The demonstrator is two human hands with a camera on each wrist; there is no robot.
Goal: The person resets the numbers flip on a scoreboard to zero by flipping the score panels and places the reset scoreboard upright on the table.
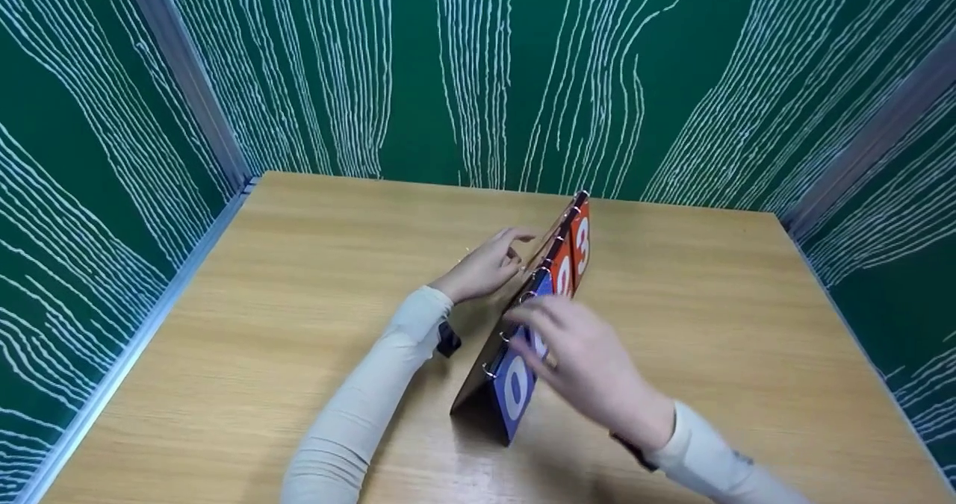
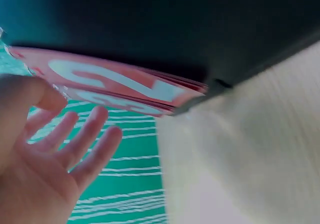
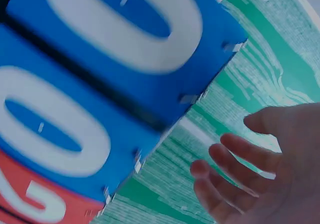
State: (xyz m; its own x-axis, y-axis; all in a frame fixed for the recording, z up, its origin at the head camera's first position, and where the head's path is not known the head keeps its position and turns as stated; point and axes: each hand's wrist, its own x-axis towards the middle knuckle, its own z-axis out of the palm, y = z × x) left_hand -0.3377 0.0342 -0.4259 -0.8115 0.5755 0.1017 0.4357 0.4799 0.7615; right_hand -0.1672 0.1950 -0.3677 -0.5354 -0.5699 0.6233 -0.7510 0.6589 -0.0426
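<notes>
A tabletop flip scoreboard (image 1: 485,384) stands like a tent on the table, running away from me, its number cards hung on metal rings along the top. Blue cards (image 3: 165,49) showing 0 are at its near end; red cards (image 1: 581,239), one showing 3, are at the far end. My left hand (image 1: 485,265) is on the board's left side, fingers spread and loosely bent beside red cards (image 2: 115,79), one with a 2. Over the near blue cards is my right hand (image 1: 586,355), blurred, its fingers loose and apart near the ringed top edge. Neither hand holds anything.
The wooden table (image 1: 299,280) has its far edge against a green wall (image 1: 414,78) with white wavy lines. Similar green panels flank it on both sides, with grey posts (image 1: 187,71) at the corners. A dark wrist device (image 1: 448,340) sits at the left cuff.
</notes>
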